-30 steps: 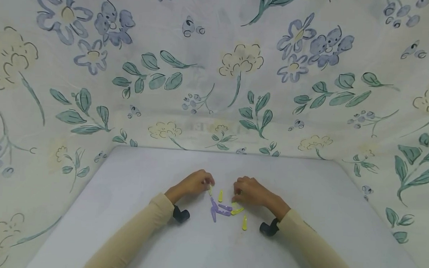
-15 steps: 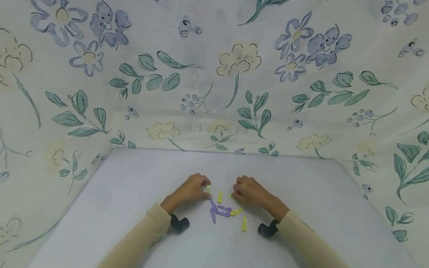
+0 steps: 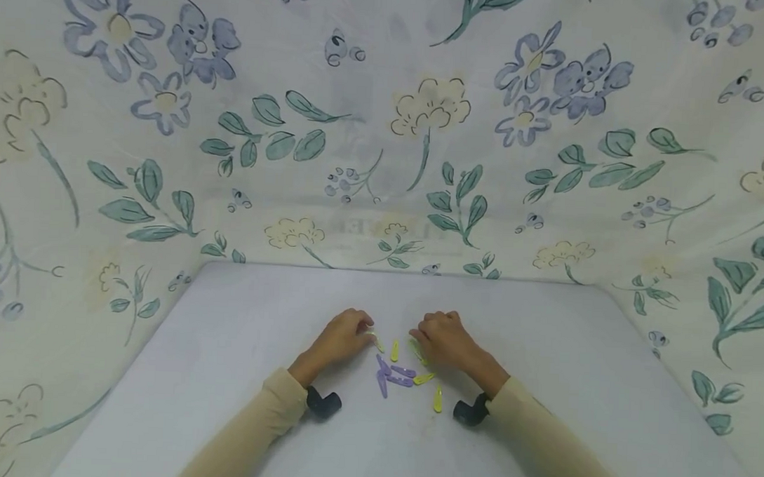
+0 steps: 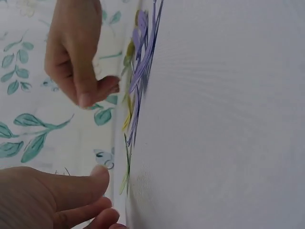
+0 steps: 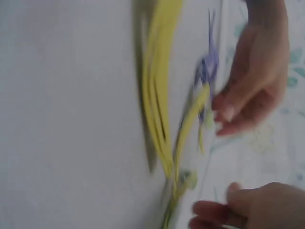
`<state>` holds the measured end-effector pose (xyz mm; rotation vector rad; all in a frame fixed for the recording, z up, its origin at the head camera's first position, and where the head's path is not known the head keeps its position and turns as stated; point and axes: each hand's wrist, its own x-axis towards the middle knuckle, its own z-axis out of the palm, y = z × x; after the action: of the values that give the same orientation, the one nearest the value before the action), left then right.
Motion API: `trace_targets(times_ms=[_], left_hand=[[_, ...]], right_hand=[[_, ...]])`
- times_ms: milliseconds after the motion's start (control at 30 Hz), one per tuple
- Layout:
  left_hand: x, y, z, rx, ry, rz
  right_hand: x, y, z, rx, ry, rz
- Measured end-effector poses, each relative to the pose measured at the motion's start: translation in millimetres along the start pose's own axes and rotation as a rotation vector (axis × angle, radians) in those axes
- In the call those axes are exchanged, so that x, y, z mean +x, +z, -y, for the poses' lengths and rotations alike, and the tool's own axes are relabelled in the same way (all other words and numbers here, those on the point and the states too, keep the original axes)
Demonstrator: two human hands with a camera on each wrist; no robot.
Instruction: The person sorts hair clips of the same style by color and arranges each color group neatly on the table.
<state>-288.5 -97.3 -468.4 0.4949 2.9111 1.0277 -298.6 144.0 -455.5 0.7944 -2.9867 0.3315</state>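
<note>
Purple snap hair clips [image 3: 401,382] lie grouped on the white table, with yellow snap hair clips around them. My left hand [image 3: 343,335] hovers by a yellow-green hair clip [image 3: 379,346]. In the left wrist view, a gap shows between its thumb and that clip [image 4: 125,179] on the table. On the other side, my right hand [image 3: 448,339] is beside another yellow-green clip [image 3: 419,351]. The right wrist view shows its loosely bent fingers [image 5: 209,210] apart from the clips. Between the hands lies one yellow clip [image 3: 395,350].
Nearer the front, one yellow clip [image 3: 438,399] lies apart, and another [image 3: 424,379] touches or nearly touches the purple group. Floral fabric [image 3: 385,161] walls the table [image 3: 279,298] at the back and sides. Each wrist wears a black camera [image 3: 323,403].
My left hand has let go of the yellow-green clip it pinched, which now lies above the purple group. The clip under my right fingers has come into sight as they lifted away.
</note>
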Motion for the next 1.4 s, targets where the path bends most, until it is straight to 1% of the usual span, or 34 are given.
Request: trace_targets(times_ms=[67,133,200,300,367,433,567,700,767,900,1000,1133,1267,1400], left_hand=[[-2.5,-1.0,-5.8,0.002,-0.018,-0.019],[-4.0,-0.4,-9.8,0.009,-0.041,-0.014],[-4.7,0.3,-12.2,0.028,-0.056,0.003],[-5.3,1.1,-14.1,0.053,-0.064,0.027],[-5.9,0.2,-16.0,0.076,-0.05,0.045],[-6.7,0.0,-17.2,0.094,-0.033,0.064],[-7.9,1.2,-17.1,0.13,0.008,0.095],[-7.5,3.9,-16.2,0.162,0.025,0.095],[-7.4,4.8,-16.3,0.168,0.023,0.089],[-8.2,7.3,-16.6,0.157,-0.001,0.075],[-8.1,8.2,-18.0,0.157,-0.017,0.068],[-8.1,8.5,-19.1,0.155,-0.02,0.058],[-7.8,8.2,-18.4,0.15,-0.018,0.049],[-7.2,8.0,-16.5,0.15,-0.019,0.056]], right_hand=[[-2.7,-4.0,-3.5,0.099,0.045,-0.009],[-6.0,-7.9,-8.2,0.212,0.046,0.007],[-8.8,-8.1,-13.0,0.296,0.035,0.057],[-11.9,-6.1,-18.0,0.329,-0.004,0.156],[-13.1,-4.8,-19.7,0.312,-0.027,0.183],[-14.8,-4.8,-20.8,0.282,-0.066,0.187],[-18.4,-5.6,-21.8,0.226,-0.152,0.146],[-18.3,-5.6,-22.3,0.175,-0.203,0.108],[-17.2,-5.0,-21.6,0.158,-0.201,0.102],[-15.4,-2.8,-18.6,0.15,-0.161,0.121],[-13.9,-4.1,-17.1,0.154,-0.138,0.139],[-13.2,-5.9,-17.1,0.172,-0.112,0.16],[-13.4,-6.3,-18.7,0.183,-0.116,0.17],[-14.0,-6.3,-19.8,0.184,-0.134,0.164]])
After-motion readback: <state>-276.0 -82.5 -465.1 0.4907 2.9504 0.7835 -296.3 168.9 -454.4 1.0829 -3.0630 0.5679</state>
